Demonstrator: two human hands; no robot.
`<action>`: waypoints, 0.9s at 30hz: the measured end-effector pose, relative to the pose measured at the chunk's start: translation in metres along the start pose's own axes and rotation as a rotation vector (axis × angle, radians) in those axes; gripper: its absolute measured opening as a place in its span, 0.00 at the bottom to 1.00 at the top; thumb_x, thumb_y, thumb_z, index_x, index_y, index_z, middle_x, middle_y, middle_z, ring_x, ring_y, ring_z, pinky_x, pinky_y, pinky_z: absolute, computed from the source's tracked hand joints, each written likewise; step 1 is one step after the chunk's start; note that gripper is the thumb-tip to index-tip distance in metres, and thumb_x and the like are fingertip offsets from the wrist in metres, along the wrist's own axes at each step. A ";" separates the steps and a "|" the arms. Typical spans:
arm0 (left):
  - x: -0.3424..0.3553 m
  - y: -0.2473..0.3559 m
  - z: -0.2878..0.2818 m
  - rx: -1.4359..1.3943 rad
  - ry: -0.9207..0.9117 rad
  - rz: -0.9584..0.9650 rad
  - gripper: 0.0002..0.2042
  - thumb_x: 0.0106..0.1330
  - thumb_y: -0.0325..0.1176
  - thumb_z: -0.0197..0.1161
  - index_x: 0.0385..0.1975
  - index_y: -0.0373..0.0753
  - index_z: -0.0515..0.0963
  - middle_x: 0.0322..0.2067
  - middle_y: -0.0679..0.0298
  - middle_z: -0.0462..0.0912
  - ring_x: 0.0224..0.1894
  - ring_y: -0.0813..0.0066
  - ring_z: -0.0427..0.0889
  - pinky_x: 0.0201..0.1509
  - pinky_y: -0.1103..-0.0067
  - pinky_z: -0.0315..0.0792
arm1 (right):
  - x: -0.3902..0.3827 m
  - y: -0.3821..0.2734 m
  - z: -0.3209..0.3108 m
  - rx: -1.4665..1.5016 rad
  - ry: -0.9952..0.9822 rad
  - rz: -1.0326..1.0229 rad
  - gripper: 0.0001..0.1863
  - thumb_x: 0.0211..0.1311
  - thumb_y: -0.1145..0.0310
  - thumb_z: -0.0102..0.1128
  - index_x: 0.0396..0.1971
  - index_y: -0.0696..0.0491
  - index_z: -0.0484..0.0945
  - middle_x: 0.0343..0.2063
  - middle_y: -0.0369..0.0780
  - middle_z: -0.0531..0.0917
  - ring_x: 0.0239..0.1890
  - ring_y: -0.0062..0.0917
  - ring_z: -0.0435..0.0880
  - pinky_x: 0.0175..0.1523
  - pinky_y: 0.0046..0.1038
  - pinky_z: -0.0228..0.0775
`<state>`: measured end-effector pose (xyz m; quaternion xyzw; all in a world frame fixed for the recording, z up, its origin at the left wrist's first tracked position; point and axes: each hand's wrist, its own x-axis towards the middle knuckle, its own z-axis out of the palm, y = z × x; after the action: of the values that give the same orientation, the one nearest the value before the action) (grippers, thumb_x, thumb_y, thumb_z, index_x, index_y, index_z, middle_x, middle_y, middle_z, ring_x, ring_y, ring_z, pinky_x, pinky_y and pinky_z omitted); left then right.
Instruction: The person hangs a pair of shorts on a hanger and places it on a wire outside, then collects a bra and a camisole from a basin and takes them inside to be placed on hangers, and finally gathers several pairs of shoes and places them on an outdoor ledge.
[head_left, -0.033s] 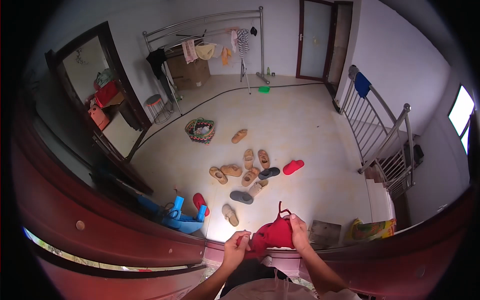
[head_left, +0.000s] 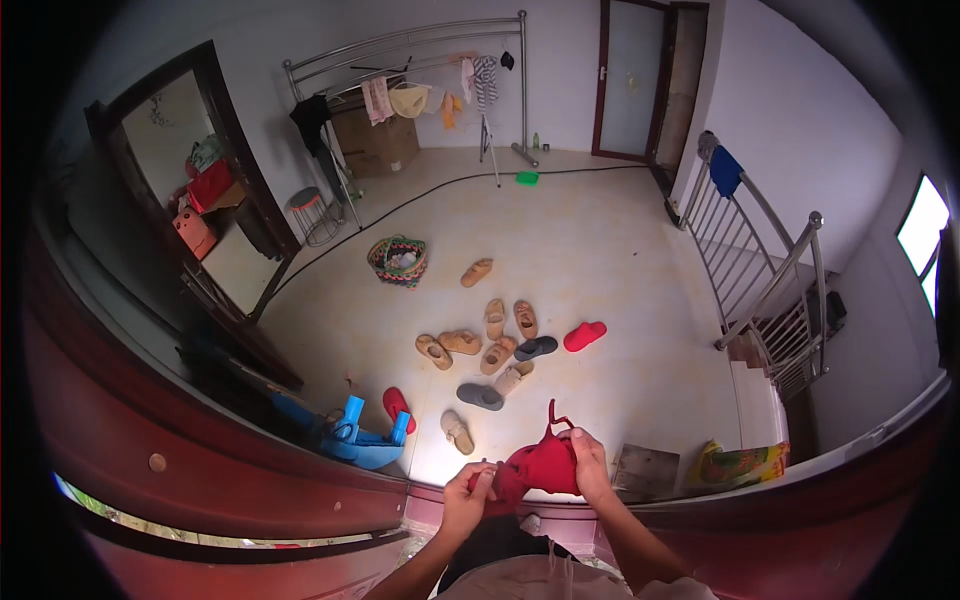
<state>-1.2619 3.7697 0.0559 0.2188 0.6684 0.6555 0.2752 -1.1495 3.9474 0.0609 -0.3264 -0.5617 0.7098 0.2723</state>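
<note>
**Red cloth stretched between two hands, near and to the right of a woven basket**

Seen from the wearer, the red cloth hangs in the air much nearer than the woven basket and to its right. The left hand pinches the cloth's left end, thumb and fingers drawn narrowly together. The right hand grips the right edge, its thumb at the front. A thin red strap loops up from the cloth beside that thumb. Which garment or bag this is, I cannot tell.

The multicoloured basket stands on the pale floor with whitish contents. Just right of it lies a lone tan clog; more tan clogs cluster nearer than the basket and mostly to its right, mixed with a dark grey clog and a grey clog. A bright red clog lies well to the basket's right, and a darker red clog directly on its near side, next to a blue plastic object with upright posts. A beige clog is nearer still, slightly right.

Beyond the basket to the left stands a round stool; farther behind are a cardboard box and hanging laundry. Far to the basket's right, a blue cloth drapes over a metal railing.
</note>
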 end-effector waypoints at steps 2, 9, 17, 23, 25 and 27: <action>0.033 0.002 0.005 -0.044 0.038 0.003 0.08 0.67 0.29 0.55 0.36 0.32 0.77 0.27 0.66 0.78 0.21 0.84 0.73 0.28 0.87 0.68 | 0.035 -0.004 0.011 0.002 -0.072 -0.032 0.17 0.68 0.60 0.46 0.32 0.58 0.77 0.27 0.35 0.78 0.31 0.16 0.73 0.41 0.20 0.66; 0.196 0.004 0.025 -0.135 0.103 -0.026 0.07 0.67 0.29 0.53 0.34 0.31 0.76 0.19 0.67 0.76 0.21 0.83 0.74 0.29 0.86 0.69 | 0.180 -0.038 -0.016 -0.195 -0.089 -0.201 0.08 0.64 0.71 0.48 0.31 0.58 0.75 0.25 0.33 0.77 0.30 0.14 0.72 0.39 0.18 0.65; 0.389 0.036 0.137 0.095 -0.286 0.048 0.07 0.68 0.30 0.50 0.38 0.34 0.73 0.17 0.64 0.76 0.19 0.79 0.75 0.25 0.82 0.67 | 0.337 -0.043 -0.103 -0.321 0.187 -0.118 0.08 0.61 0.69 0.47 0.30 0.57 0.73 0.21 0.32 0.71 0.24 0.16 0.63 0.30 0.22 0.57; 0.513 0.036 0.197 0.208 -0.370 0.084 0.10 0.67 0.34 0.51 0.39 0.35 0.74 0.24 0.62 0.80 0.29 0.76 0.79 0.35 0.80 0.71 | 0.457 -0.075 -0.148 -0.343 0.270 -0.106 0.18 0.66 0.62 0.46 0.18 0.55 0.67 0.15 0.30 0.65 0.20 0.14 0.59 0.25 0.23 0.53; 0.560 0.023 0.204 0.160 -0.308 0.095 0.10 0.67 0.34 0.51 0.38 0.35 0.75 0.25 0.61 0.80 0.30 0.74 0.79 0.36 0.79 0.71 | 0.516 -0.094 -0.149 -0.396 0.233 -0.162 0.20 0.67 0.60 0.45 0.15 0.55 0.65 0.13 0.29 0.63 0.19 0.14 0.58 0.24 0.23 0.51; 0.588 0.028 0.212 0.131 -0.144 -0.010 0.11 0.68 0.34 0.51 0.40 0.34 0.75 0.29 0.60 0.81 0.31 0.73 0.78 0.37 0.78 0.71 | 0.574 -0.100 -0.156 -0.357 0.161 -0.130 0.22 0.68 0.60 0.43 0.14 0.55 0.64 0.12 0.30 0.62 0.18 0.15 0.57 0.24 0.24 0.51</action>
<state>-1.5677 4.3148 0.0387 0.2794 0.6895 0.5916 0.3108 -1.3942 4.4980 0.0440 -0.3879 -0.6750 0.5516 0.2994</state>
